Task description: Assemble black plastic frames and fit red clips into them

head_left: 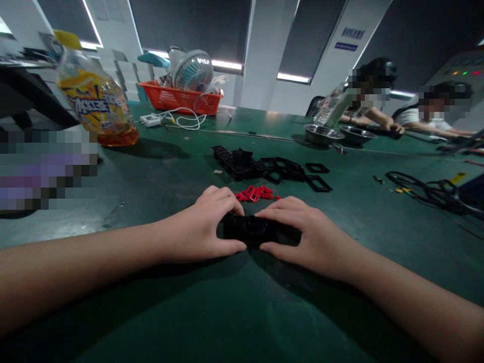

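Note:
A black plastic part (254, 227) with a socket-like recess in its face sits low at the table's middle. My left hand (217, 222) grips its left end, thumb in front and fingers behind. On its right end my right hand (298, 227) closes in the same way. Just behind the part lies a small heap of red rectangular frames (257, 193), partly hidden by my fingers. Farther back are several black block-shaped parts (236, 161) in a cluster, with black rectangular frames (318, 183) scattered to their right.
On the green table (242, 312) stand a drink bottle (100, 106) at left and an orange basket (181, 98) holding a fan (192, 70). White cable (189, 118) lies before it. Metal bowls (323, 135), black cables (427, 189) and two people (366, 101) are at right.

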{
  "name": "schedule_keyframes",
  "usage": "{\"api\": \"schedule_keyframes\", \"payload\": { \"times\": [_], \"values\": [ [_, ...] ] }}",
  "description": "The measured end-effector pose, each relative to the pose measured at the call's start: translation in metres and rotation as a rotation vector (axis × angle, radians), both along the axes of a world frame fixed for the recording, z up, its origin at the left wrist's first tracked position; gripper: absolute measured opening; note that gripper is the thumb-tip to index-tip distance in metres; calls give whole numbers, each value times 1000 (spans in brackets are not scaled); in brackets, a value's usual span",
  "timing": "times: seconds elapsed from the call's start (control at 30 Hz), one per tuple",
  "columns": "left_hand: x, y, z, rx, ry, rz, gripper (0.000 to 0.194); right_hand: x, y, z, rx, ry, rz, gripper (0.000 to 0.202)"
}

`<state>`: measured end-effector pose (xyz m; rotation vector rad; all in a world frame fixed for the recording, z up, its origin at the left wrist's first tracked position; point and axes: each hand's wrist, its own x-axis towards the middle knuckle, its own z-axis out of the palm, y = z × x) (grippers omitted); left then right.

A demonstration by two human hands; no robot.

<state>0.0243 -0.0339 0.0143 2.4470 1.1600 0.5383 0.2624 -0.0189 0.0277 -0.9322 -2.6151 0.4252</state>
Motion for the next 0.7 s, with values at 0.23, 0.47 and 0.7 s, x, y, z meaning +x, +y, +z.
{"api": "schedule_keyframes", "payload": {
  "times": [0.23, 0.47, 0.7],
  "values": [
    [0, 0, -1, 6, -5, -11, 33, 1, 0, 1, -9, -2, 7, 32],
    [0, -1, 0, 2, 3, -7, 33, -1, -1, 2, -5, -6, 2, 30],
    [0, 0, 0, 5, -5, -21, 34, 0, 0, 0, -2, -9, 11, 31]
  ]
}}
